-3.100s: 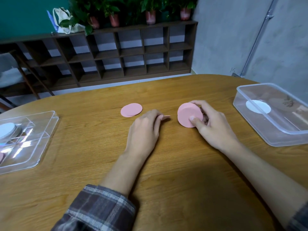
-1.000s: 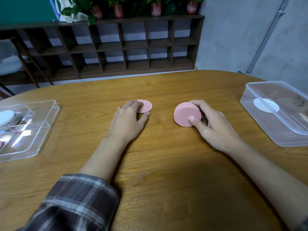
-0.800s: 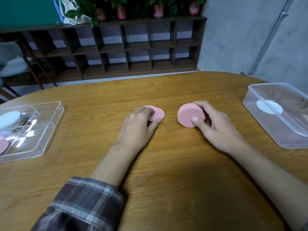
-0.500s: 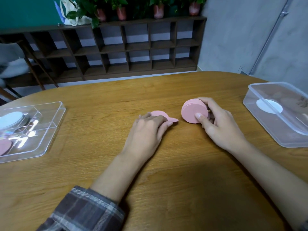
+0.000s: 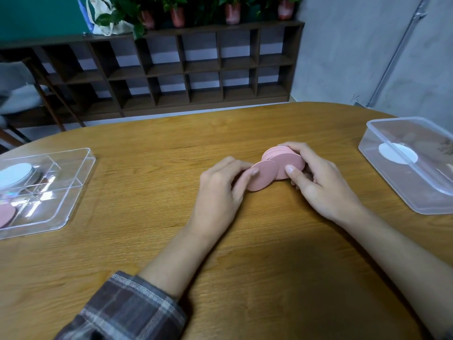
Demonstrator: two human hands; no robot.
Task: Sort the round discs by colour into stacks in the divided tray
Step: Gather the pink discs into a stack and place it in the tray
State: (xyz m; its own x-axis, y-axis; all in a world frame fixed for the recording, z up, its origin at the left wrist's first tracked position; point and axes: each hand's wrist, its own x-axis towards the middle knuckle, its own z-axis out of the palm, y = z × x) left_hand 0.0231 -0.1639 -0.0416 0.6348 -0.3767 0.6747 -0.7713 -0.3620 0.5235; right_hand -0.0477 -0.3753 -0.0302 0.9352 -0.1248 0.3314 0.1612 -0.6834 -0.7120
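Note:
At the table's middle, my right hand grips a stack of pink discs held on edge, tilted toward me. My left hand pinches a loose pink disc and presses it against the front of that stack. The divided clear tray sits at the far left; its back compartment holds a stack of white discs and its near compartment a pink disc.
A clear plastic box stands at the right with a white disc inside. Beyond the table's far edge are a dark wooden shelf with potted plants and a chair at the left.
My left hand slid the loose pink discs rightward from the table's middle, lifted them and brought them against the stack. My right hand kept its grip on the stack.

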